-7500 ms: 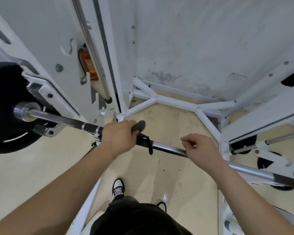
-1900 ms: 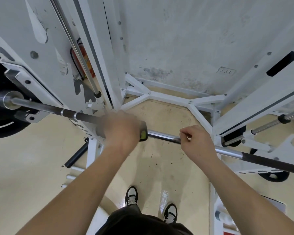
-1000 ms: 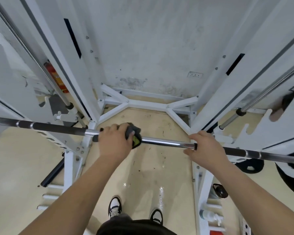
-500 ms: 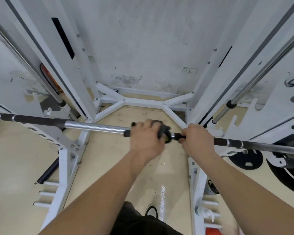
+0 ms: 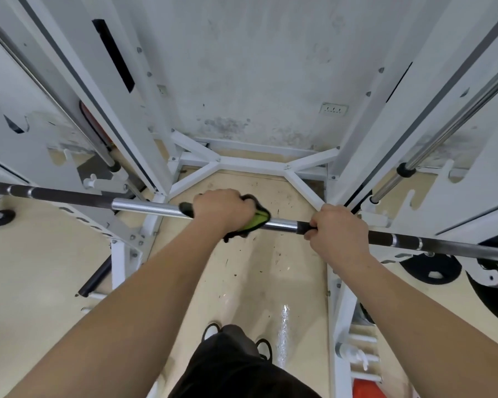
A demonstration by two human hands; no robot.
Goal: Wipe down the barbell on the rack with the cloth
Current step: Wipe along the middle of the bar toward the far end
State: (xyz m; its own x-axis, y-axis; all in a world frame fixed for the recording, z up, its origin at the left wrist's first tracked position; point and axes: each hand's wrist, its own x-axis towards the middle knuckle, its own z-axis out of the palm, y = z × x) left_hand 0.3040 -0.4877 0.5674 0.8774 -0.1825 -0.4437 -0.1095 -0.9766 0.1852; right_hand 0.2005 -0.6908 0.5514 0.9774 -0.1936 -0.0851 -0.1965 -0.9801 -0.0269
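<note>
Barbell (image 5: 144, 207) cloth (image 5: 256, 221), clenched in left hand (image 5: 223, 211), slid leftward; right hand (image 5: 338, 231) still grips.

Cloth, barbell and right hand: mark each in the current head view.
cloth (image 5: 258, 219), head view, green fold sticking out beside the left hand.
barbell (image 5: 147, 207), head view, shiny chrome stretch of the shaft.
right hand (image 5: 338, 231), head view, back of the hand gripping the bar.
</note>
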